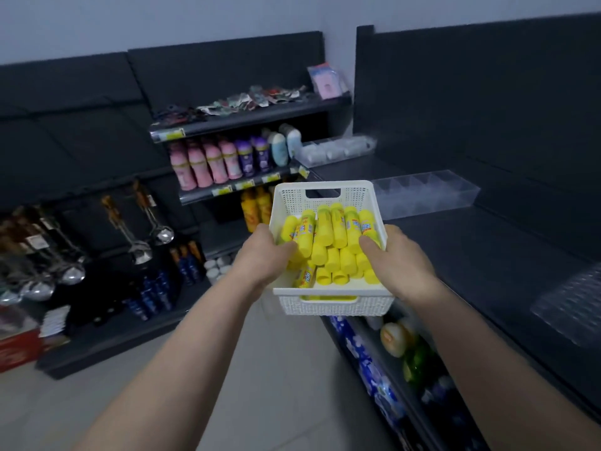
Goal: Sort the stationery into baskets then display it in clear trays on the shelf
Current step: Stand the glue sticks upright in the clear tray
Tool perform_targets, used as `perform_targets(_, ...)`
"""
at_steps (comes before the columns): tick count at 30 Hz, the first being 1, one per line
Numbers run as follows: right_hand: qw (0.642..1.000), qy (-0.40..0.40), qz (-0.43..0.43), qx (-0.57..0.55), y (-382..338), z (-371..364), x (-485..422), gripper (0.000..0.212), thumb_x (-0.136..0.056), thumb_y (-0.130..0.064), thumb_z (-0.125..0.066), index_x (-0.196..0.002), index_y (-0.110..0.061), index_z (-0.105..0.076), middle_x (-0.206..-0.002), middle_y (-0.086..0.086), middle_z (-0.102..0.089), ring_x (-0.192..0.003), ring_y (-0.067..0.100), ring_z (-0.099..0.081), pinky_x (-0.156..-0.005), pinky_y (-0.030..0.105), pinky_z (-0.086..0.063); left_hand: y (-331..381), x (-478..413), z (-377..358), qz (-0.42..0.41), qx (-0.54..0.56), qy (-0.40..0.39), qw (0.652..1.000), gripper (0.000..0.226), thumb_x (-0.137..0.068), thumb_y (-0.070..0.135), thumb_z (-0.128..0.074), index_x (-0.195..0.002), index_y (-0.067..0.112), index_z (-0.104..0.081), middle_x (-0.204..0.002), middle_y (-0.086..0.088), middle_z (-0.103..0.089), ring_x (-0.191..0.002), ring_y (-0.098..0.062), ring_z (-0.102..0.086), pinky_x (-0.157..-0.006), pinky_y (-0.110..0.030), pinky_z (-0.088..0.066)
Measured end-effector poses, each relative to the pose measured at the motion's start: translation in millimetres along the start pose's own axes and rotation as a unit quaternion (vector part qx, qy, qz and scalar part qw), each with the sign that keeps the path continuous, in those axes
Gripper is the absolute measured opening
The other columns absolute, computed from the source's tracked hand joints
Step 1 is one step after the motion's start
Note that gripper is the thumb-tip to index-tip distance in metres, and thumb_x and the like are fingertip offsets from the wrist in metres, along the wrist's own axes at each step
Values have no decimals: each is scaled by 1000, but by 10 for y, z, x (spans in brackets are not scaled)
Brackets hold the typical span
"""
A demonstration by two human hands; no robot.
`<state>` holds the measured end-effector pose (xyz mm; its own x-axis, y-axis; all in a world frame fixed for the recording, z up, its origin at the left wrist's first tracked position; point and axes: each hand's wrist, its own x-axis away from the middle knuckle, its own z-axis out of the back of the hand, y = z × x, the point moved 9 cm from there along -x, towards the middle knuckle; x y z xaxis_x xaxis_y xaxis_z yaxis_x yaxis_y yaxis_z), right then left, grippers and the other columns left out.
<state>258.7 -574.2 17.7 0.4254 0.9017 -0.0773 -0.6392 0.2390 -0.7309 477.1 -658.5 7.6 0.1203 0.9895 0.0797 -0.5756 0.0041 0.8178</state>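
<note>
1. The yellow plastic glue sticks point(328, 245) are piled in one heap inside the white perforated plastic basket point(331, 302), all one kind, no other stationery mixed in. For this basket at least, the sorting looks done.

2. The basket is up in the air, carried over the front edge of the dark shelf top point(455, 249) on the right, not set down on anything.

3. The left hand point(265, 257) clamps the basket's left rim, thumb curled inside against the glue sticks. The right hand point(395, 262) does the same on the right rim, thumb in among the tubes. Both hands are closed tight on the basket.

4. Just beyond the basket, on the shelf top, lies a long clear plastic divided tray point(426, 195), and its compartments look empty. Nothing displayed there yet.

5. Further back sits a second clear tray point(335, 149) with pale items in it, too blurred to name. That one may already be filled.

6. At the far right edge lies a clear moulded plastic sheet point(572, 307), bare as far as one can tell.

7. Judgement: sorting finished for the glue sticks, carrying in hand, display not yet begun. Left to do: set the basket down and move the sticks into the empty tray.

8. The shelves to the left, with pink bottles point(205, 164) and hanging metal ladles point(143, 245), play no part.
</note>
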Motion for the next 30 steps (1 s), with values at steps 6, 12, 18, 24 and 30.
perform_targets(6,1000,-1,3,2,-245,-432,-712,39,-95,-47,-44,-113,-14,-54,-108,6,-63,-92,26,-56,-72,32,-39,-184,-823,199,14,-5,-12,1000,58,-61,46,-57,-111,18,-54,-104,-5,-65,-92,-26,-64,-84,-47,-55)
perform_targets(12,999,20,-21,-21,-237,-743,-1830,44,-93,-50,-45,-113,-12,-54,-113,11,-63,-103,32,-58,-87,39,-47,48,-2033,136,-15,-11,-29,999,57,-61,46,-59,-109,16,-55,-101,-7,-66,-91,-27,-65,-84,-48,-55)
perform_targets(18,996,62,-46,-36,-259,-714,-2985,39,-94,-45,-47,-114,-12,-54,-111,12,-62,-99,32,-56,-78,35,-41,582,-3281,-72,-49,-34,-65,996,60,-59,49,-65,-108,16,-52,-103,-6,-65,-94,-26,-64,-86,-47,-53)
perform_targets(24,989,103,-107,-10,-105,-515,-3813,46,-94,-46,-45,-119,-8,-52,-118,15,-60,-106,33,-55,-77,34,-39,1097,-4289,-519,-94,-24,-130,987,60,-63,46,-72,-112,14,-55,-104,-6,-65,-96,-23,-63,-89,-43,-53)
perform_targets(30,967,160,-198,-3,259,-399,-4140,48,-94,-49,-44,-117,-8,-50,-116,12,-59,-98,29,-55,-74,33,-41,1343,-4975,-1181,-122,-51,-216,967,46,-76,40,-69,-111,15,-52,-106,-4,-64,-96,-22,-61,-89,-40,-52)
